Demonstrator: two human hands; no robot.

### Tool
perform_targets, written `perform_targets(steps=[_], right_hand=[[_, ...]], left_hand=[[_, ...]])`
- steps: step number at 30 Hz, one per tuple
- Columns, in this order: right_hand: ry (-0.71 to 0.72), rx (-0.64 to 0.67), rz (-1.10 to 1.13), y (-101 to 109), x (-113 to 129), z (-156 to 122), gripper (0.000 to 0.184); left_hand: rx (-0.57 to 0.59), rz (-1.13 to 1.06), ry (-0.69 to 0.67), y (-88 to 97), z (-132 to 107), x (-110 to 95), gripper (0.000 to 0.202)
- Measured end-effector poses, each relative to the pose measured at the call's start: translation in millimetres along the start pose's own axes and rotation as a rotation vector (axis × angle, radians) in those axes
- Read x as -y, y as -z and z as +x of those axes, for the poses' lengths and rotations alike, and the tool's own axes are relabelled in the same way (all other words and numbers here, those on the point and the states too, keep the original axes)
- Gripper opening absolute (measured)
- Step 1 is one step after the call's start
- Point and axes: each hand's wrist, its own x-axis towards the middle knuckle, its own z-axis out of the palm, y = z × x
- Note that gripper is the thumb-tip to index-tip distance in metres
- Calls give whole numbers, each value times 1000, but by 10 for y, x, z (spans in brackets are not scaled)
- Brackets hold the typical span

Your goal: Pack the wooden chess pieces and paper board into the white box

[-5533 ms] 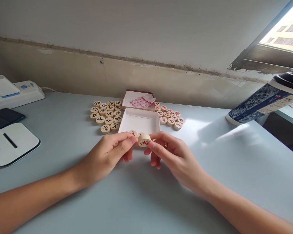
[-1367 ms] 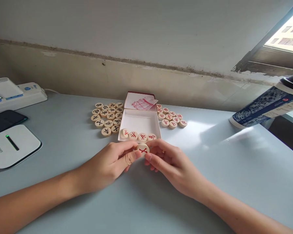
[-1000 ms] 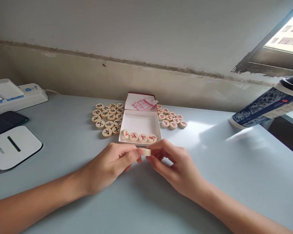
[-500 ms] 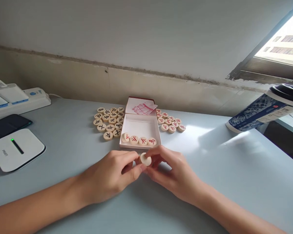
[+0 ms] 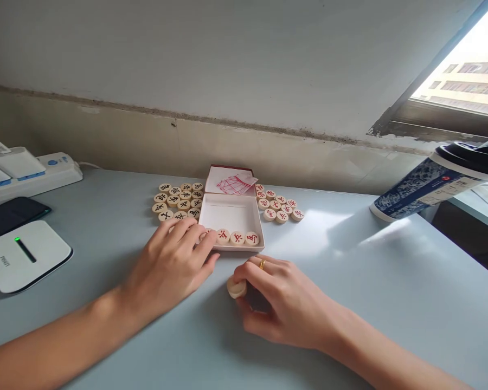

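Observation:
My right hand (image 5: 276,300) is curled on the table with a round wooden chess piece (image 5: 236,287) pinched at its fingertips, plain side showing. My left hand (image 5: 173,262) lies with its fingers stretched out at the front left corner of a shallow white box (image 5: 232,212), touching a piece there. Three red-marked pieces (image 5: 237,237) show in a row along the box's near wall. Black-marked pieces (image 5: 178,201) lie in a cluster left of the box, red-marked pieces (image 5: 277,206) to its right. The box lid (image 5: 230,181) behind holds a folded red-lined sheet.
At the left stand a white router (image 5: 22,261), a dark phone (image 5: 8,214) and a white power strip (image 5: 28,173). A blue patterned cup with a black lid (image 5: 435,184) is at the right, by the table's edge. A wall runs behind the table.
Both hands held one piece together and turned it over. Now my right hand alone has it, lowered nearer to me, and my left hand has reached forward to the box's corner.

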Motion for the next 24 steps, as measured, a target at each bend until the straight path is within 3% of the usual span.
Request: perform_targets(steps=[9, 13, 17, 21, 24], right_hand=[[-21, 5, 8, 1, 1, -8, 22], [-7, -1, 11, -10, -13, -2, 21], [-12, -33, 24, -17, -8, 3, 23], [-24, -42, 34, -24, -3, 3, 21], [-36, -32, 23, -30, -13, -2, 20]], left_hand=[[30, -38, -33, -16, 2, 6, 14], [-36, -66, -24, 18, 11, -8, 16], [-86, -267, -106, 64, -21, -47, 17], [-61, -263, -81, 5, -16, -55, 35], [48, -247, -27, -75, 8, -32, 48]])
